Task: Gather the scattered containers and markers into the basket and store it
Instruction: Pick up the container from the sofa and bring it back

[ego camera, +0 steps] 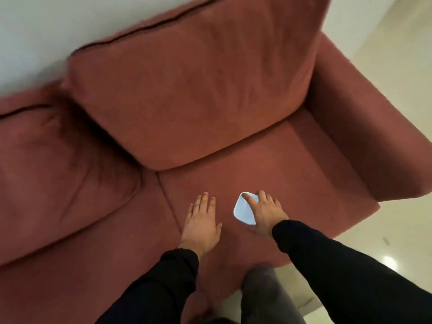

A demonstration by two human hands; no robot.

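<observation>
One small pale-blue container (243, 210) lies on the right-hand seat cushion (292, 164) of a rust-red sofa (374, 141), near its front edge, as a person in black sleeves bends over it. The right hand (266, 213) spans the container, with the index finger laid over its far corner, the thumb at its near corner and the other fingers spread just beyond it. It appears to be pinching the piece rather than merely touching it. The left hand (202, 223) rests flat on the cushion just to the left, fingers straight and close together, holding nothing. Neither basket nor markers are in view. For a clean lift, the grip looks best closed on two opposite edges, the soft cushion pressed down a little so the fingertips get under the piece. It should be kept level in case it is a lidded tub with something inside, and the free left hand could steady the fabric or take the container over. No brand, label or writing can be read on its plain top, and motion blur softens the view.
</observation>
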